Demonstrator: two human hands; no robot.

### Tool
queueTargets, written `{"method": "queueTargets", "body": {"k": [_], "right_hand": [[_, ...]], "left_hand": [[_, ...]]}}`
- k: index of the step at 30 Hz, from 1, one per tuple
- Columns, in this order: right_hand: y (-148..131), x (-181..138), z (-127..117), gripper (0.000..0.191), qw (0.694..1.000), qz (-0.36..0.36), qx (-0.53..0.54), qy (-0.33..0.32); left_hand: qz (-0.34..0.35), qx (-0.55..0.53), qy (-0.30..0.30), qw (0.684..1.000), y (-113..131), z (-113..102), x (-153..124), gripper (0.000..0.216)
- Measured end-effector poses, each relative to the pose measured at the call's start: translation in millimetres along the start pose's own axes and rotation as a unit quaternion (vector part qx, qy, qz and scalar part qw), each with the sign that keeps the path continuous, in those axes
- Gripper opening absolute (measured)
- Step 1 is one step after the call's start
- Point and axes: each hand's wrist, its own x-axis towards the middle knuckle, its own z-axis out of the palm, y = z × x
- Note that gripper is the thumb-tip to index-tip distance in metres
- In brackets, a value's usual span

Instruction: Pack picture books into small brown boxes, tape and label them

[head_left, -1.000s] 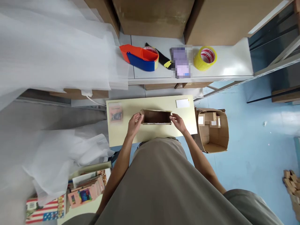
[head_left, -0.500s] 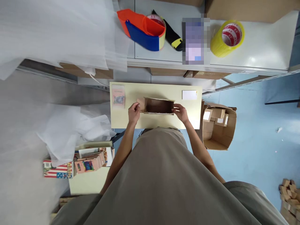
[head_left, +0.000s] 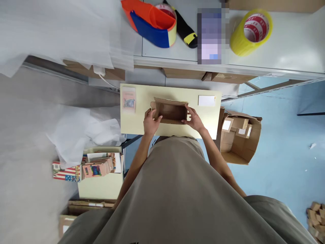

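Observation:
An opened cardboard box lies in front of me on the cream tabletop, its hollow inside facing up. My left hand is curved around the box's left end, thumb at the near edge and fingers by the small end flap. At the opposite end, my right hand grips the right edge between thumb and fingers. A pink printed packet lies near the tabletop's left edge. Toward the right back corner rests a white card or small flat box.
On the shelf ahead are an orange-and-blue tape dispenser, a black-and-yellow cutter and a yellow tape roll. A large carton holding small boxes stands right. White wrapping sheets and pink packets are at left.
Both hands have shifted on the box: the left moved from pinching the end flap to around that end, and the right spread along its edge. The box's opening looks wider.

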Motion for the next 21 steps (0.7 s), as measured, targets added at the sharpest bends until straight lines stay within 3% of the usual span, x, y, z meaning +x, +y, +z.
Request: {"method": "queueTargets", "body": {"k": [4, 13, 17, 21], "right_hand": [[13.0, 1.6, -5.1, 0.113, 0.999, 0.001, 0.017, -0.04], [43.7, 2.9, -11.5, 0.105, 0.998, 0.006, 0.022, -0.056], [31.3, -5.0, -16.3, 0.094, 1.0, 0.018, 0.017, -0.018], [-5.9, -21.6, -13.1, 0.069, 0.997, 0.018, -0.008, 0.073]], "left_hand": [[-0.012, -0.015, -0.011, 1.0, -7.0, 7.0, -10.0, 0.074], [-0.05, -0.054, 0.011, 0.997, -24.9, 13.0, -25.0, 0.084], [-0.043, -0.087, 0.005, 0.995, -23.6, 10.6, -26.3, 0.077], [-0.003, -0.126, -0.012, 0.992, -25.0, -8.9, -21.9, 0.062]]}}
